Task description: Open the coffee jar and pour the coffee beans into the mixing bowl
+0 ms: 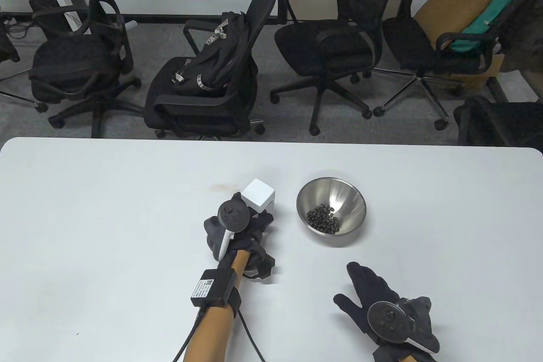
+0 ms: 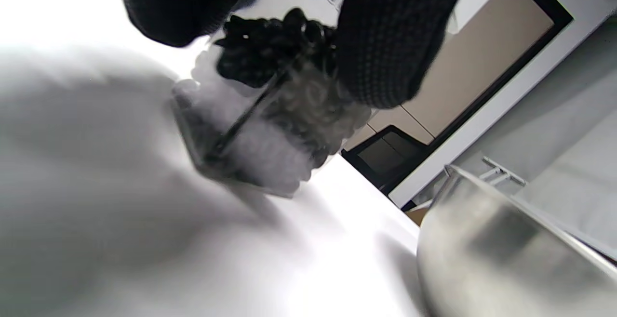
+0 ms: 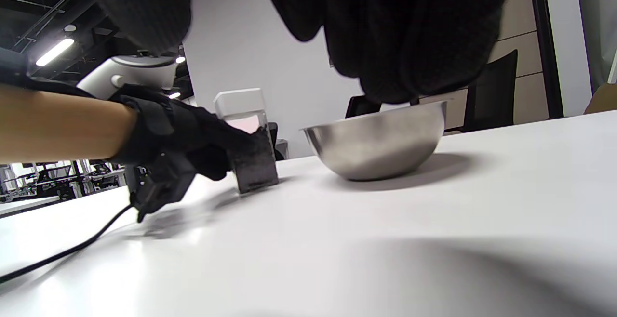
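The coffee jar (image 1: 259, 196) is clear and square with a white lid on it. It stands upright on the white table (image 1: 106, 217), just left of the steel mixing bowl (image 1: 348, 197). My left hand (image 1: 262, 223) grips the jar's lower body from the near side. The left wrist view shows my fingers (image 2: 385, 42) around the jar (image 2: 260, 134), with dark beans (image 2: 270, 42) inside. The bowl holds a small heap of coffee beans (image 1: 324, 217). My right hand (image 1: 373, 290) is empty with fingers spread, nearer than the bowl. The right wrist view shows the jar (image 3: 243, 114) and the bowl (image 3: 381, 138).
A black cable (image 1: 250, 336) runs from my left wrist toward the table's near edge. Several black office chairs (image 1: 212, 82) stand on the floor beyond the table's far edge.
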Demonstrator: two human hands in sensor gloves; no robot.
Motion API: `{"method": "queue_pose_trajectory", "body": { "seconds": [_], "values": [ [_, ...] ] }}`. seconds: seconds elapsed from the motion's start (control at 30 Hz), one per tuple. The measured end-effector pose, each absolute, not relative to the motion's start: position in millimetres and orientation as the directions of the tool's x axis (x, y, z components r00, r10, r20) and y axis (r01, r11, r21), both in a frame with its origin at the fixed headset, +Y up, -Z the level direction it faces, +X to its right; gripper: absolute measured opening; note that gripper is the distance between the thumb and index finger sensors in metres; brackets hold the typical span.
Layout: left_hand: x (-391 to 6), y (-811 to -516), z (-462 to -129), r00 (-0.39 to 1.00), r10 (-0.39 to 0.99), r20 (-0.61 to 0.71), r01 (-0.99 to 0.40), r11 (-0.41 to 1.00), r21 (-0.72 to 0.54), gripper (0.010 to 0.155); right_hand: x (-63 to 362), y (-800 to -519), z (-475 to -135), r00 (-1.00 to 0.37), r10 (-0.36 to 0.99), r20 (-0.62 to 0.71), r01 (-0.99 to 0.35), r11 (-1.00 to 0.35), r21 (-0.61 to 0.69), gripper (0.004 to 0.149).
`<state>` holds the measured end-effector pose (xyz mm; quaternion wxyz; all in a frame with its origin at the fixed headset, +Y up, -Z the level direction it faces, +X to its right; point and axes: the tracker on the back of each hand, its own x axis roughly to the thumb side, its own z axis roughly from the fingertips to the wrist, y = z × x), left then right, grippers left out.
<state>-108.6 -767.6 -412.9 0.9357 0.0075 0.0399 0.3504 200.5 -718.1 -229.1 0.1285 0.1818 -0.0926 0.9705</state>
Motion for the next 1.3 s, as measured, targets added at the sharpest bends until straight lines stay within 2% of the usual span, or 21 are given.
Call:
{"method": "queue_pose_trajectory", "body": {
  "seconds": [0.1, 0.2, 0.33, 0.47, 0.63, 0.87, 1.3],
  "values": [
    [-116.6, -763.6, -394.9, 0.751, 0.657, -0.065, -0.659, 0.752, -0.006, 0.110, 200.7, -717.3, -228.9, -0.899, 0.218, 0.379, -0.286, -0.949, -0.133, 0.076],
    [-127.9, -754.7, -369.5, 0.754, 0.657, 0.000, -0.657, 0.754, -0.015, 0.104, 201.3, -715.9, -228.7, -0.897, 0.216, 0.387, -0.292, -0.945, -0.148, 0.076],
    [-133.6, -737.9, -333.3, 0.772, 0.610, 0.176, -0.619, 0.785, -0.003, 0.094, 202.2, -715.4, -229.0, -0.899, 0.201, 0.390, -0.285, -0.943, -0.171, 0.074],
    [-128.6, -727.9, -300.4, 0.729, 0.576, 0.371, -0.612, 0.791, -0.025, 0.088, 203.2, -714.6, -229.0, -0.896, 0.201, 0.395, -0.291, -0.939, -0.183, 0.073],
    [-119.4, -725.9, -271.3, 0.711, 0.486, 0.508, -0.556, 0.831, -0.016, 0.081, 202.2, -714.5, -228.3, -0.893, 0.183, 0.410, -0.275, -0.945, -0.177, 0.072],
    [-119.2, -727.8, -251.2, 0.721, 0.395, 0.570, -0.493, 0.870, 0.020, 0.077, 201.4, -714.9, -227.0, -0.887, 0.175, 0.427, -0.270, -0.947, -0.172, 0.072],
    [-117.5, -730.9, -247.9, 0.729, 0.351, 0.588, -0.451, 0.892, 0.026, 0.076, 200.6, -717.9, -227.5, -0.889, 0.175, 0.424, -0.259, -0.955, -0.147, 0.073]
  ]
}}
